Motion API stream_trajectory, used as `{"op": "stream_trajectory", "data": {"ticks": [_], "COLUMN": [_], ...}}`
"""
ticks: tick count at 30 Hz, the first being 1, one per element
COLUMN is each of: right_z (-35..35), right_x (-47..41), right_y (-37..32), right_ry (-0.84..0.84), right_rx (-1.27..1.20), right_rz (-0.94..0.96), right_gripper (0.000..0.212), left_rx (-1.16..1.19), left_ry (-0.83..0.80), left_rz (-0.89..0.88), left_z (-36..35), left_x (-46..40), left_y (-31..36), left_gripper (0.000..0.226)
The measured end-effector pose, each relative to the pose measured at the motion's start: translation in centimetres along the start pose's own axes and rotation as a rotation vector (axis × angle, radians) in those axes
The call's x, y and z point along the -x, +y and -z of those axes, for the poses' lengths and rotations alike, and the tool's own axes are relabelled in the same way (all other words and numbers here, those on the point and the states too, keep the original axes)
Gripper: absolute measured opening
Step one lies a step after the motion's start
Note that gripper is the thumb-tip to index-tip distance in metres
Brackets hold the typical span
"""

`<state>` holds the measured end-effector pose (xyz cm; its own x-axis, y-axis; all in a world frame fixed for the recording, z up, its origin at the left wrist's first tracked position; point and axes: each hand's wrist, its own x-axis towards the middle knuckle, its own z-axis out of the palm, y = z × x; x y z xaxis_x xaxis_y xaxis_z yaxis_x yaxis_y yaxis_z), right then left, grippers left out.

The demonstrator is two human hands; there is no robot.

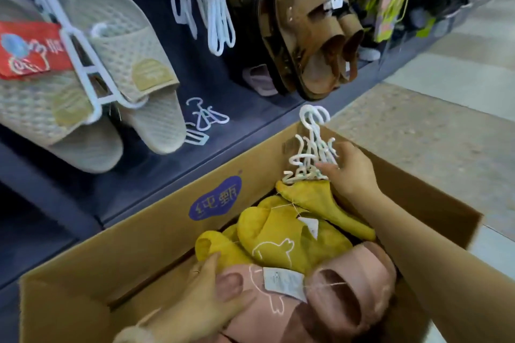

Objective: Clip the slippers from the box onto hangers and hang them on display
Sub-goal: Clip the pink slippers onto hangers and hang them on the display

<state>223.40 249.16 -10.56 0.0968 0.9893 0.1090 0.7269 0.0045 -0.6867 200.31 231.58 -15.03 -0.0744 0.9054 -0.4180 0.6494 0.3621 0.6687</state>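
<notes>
I'm in a shoe shop — above my right hand [354, 172] beige slippers [133, 75] and brown sandals [312, 36] hang on white hangers [217, 17] along a dark rack.

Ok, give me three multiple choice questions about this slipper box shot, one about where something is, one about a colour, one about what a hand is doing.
1. Where is the bunch of white hangers?
A. At the far end of the cardboard box
B. On the floor
C. On the beige slippers

2. What colour is the slipper pair under the left hand?
A. Yellow
B. Pink
C. Brown

3. What is the right hand doing?
A. Hanging idle
B. Holding a price tag
C. Gripping the hangers

Answers: 1 A, the hangers stick up above the yellow slippers at the box's far end. 2 B, the left hand rests on the pink slippers. 3 C, its fingers curl round the bunch.
</notes>
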Motion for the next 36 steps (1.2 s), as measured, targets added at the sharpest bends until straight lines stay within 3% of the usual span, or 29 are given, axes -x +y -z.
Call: {"op": "stream_trajectory", "data": {"ticks": [3,6,10,14,16,19,22,24,27,29,31,33,36], "right_z": [-2.1,-3.4,-3.5,-1.3,-0.3,1.9,3.6,3.8,2.3,0.9,-0.2,-1.3,-2.7], "right_x": [-1.0,-1.6,-1.8,-1.4,-1.2,-0.2,0.9,1.2,2.7,4.5,6.3,7.7,9.2], "right_y": [-1.2,-1.1,-0.7,-1.9,-3.1,-6.2,-9.1,-10.4,-11.4,-11.7,-12.5,-13.4,-14.5], "right_ry": [-0.077,-0.243,-0.38,-0.183,-0.068,0.044,-0.049,-0.225,-0.55,-0.659,-0.671,-0.62,-0.534], "right_rx": [0.076,0.143,0.283,0.012,-0.13,-0.48,-0.741,-0.801,-0.748,-0.753,-0.772,-0.789,-0.869], "right_rz": [0.029,0.002,0.096,0.126,0.144,0.149,0.086,0.02,-0.121,-0.203,-0.26,-0.31,-0.383], "right_gripper": [0.042,0.024,0.031,0.051,0.043,0.008,0.009,0.011,0.015,0.017,0.018,0.016,0.011], "left_rx": [-0.046,-0.099,-0.156,-0.158,-0.15,-0.145,-0.148,-0.001,0.511,0.751,0.835,0.83,0.86], "left_ry": [-0.02,0.006,-0.022,-0.049,-0.044,-0.031,0.002,0.067,0.15,0.106,-0.043,-0.145,-0.131], "left_rz": [0.041,0.091,0.099,0.131,0.129,0.092,0.063,0.035,-0.047,-0.062,-0.046,-0.028,-0.01], "left_z": [-0.2,0.1,0.7,0.3,0.1,0.5,0.9,1.3,2.4,3.3,4.2,4.5,4.8], "left_x": [-0.2,-1.0,-1.4,-1.3,-1.1,-0.7,-0.7,-0.8,-0.7,-0.4,0.5,1.4,2.2], "left_y": [1.1,1.2,1.1,0.2,-0.1,-0.2,-0.3,0.1,1.2,1.6,1.8,1.2,0.2], "left_gripper": [0.14,0.11,0.092,0.105,0.1,0.089,0.089,0.097,0.112,0.071,0.025,0.024,0.029]}}
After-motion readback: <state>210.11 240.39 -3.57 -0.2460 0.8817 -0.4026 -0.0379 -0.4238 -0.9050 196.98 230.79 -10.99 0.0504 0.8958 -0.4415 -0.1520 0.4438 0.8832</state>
